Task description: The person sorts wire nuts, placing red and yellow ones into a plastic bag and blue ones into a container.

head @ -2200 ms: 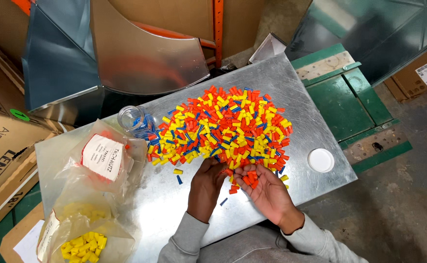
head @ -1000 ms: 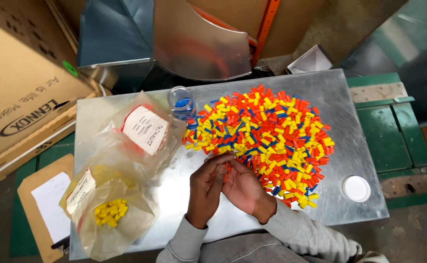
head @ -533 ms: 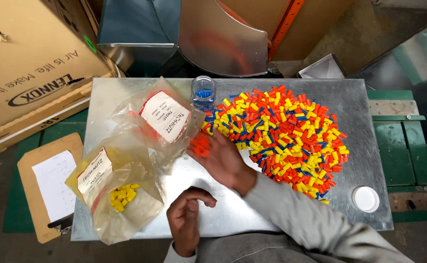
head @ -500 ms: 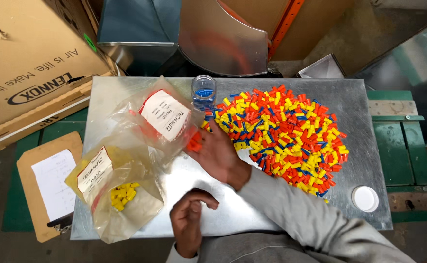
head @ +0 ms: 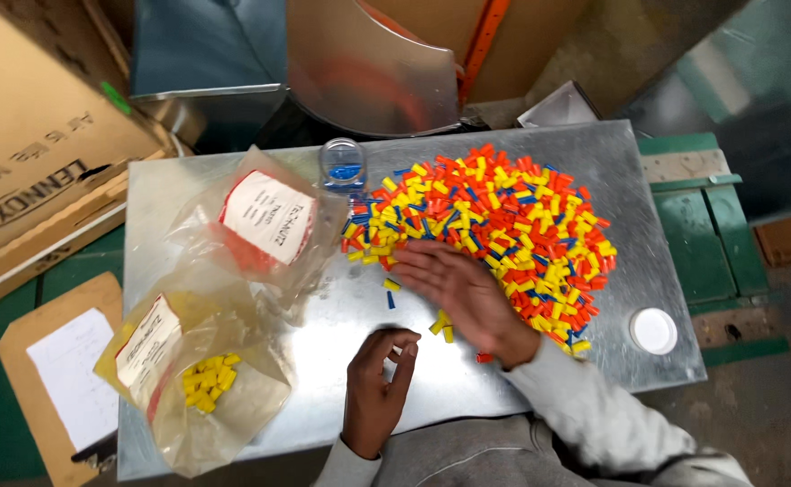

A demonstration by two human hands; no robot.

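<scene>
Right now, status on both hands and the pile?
Right hand flat, open on the pile of small coloured caps. Left hand loosely curled, nothing visible in it. Two plastic bags lie left.

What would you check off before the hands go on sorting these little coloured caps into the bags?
1. Right hand on the work: ok, it lies flat, palm down, at the near edge of the pile of caps.
2. Left hand free: cannot tell, its fingers are curled and may hide a cap.
3. Bag with yellow caps within reach: ok, it lies at the left of the metal table.
4. Bag with orange caps: ok, beside the pile; whether its mouth is open cannot be told.
5. Strays: not ok, a few caps lie loose near the right hand.
</scene>
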